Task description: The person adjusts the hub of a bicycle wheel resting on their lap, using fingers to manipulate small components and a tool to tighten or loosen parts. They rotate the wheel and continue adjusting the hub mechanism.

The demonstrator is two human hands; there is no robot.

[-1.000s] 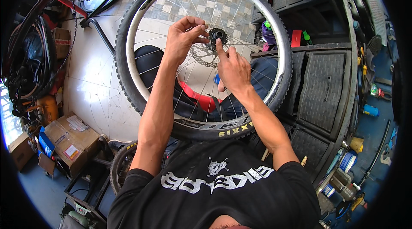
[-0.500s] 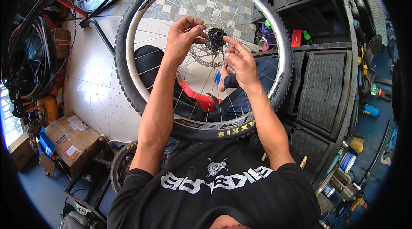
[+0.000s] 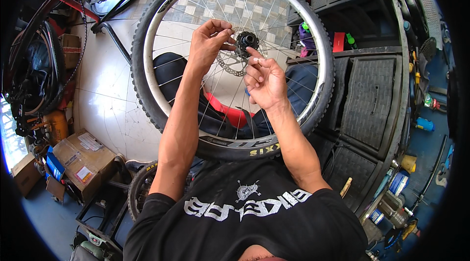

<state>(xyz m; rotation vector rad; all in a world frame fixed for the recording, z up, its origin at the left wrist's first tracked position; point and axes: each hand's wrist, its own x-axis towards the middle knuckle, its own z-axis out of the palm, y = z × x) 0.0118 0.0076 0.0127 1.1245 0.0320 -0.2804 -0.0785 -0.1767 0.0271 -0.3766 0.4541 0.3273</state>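
Bicycle wheel (image 3: 230,60): knobby black tyre, silver rim, thin spokes, black hub (image 3: 246,41) with disc rotor. Left hand (image 3: 209,41) pinches beside the hub; right hand (image 3: 263,81), fingers loosely curled, touches it below.

Pale tiled floor (image 3: 105,99) under everything, chequered mosaic (image 3: 230,4) toward its far edge; cardboard box (image 3: 83,160) resting on it at the near left edge, small tyred wheel (image 3: 139,190) just beside; black frame tube (image 3: 115,41) lying across the far left; blue flooring (image 3: 431,148) along the right edge.
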